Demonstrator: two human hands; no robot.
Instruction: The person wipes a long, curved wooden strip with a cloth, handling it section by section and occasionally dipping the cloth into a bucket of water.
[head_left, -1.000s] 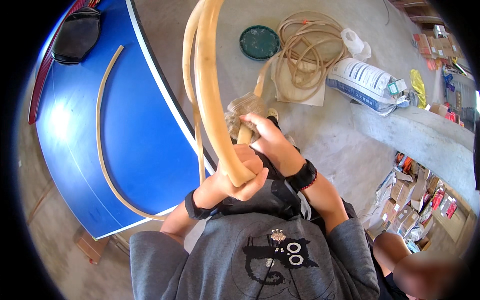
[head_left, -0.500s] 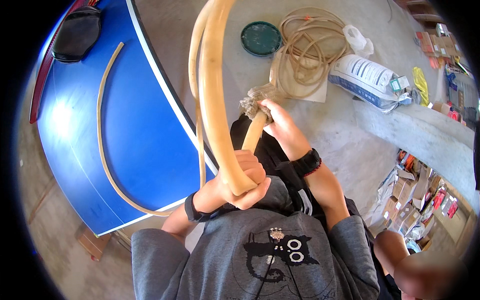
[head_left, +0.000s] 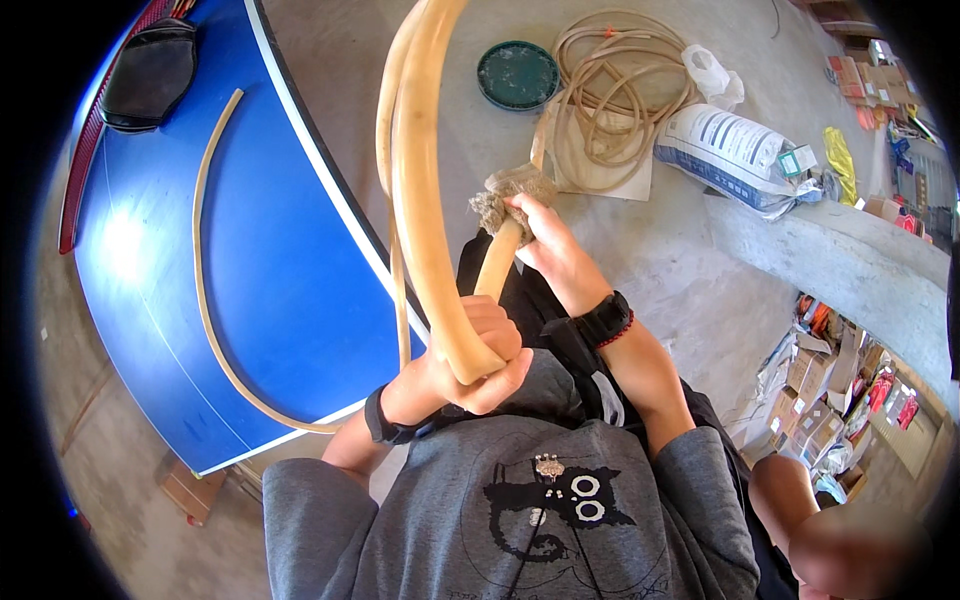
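Note:
My left hand (head_left: 478, 358) grips the bend of a thick, pale tan cane pole (head_left: 420, 190) that curves up past the top of the view. My right hand (head_left: 548, 245) presses a frayed greyish abrasive pad (head_left: 508, 192) around the lower run of the same pole, just above my left hand. Both wrists wear dark bands. A thinner strip of cane runs alongside the thick pole.
A blue table (head_left: 270, 260) with a white edge stands to my left, carrying a long curved thin cane (head_left: 205, 290) and a black bag (head_left: 150, 75). On the concrete floor ahead lie a coil of cane (head_left: 620, 100), a green round lid (head_left: 517, 75) and a white sack (head_left: 735, 150). Boxes crowd the right side.
My right hand with the pad has slid up along the pole, away from my left hand. My left hand keeps its grip at the bend.

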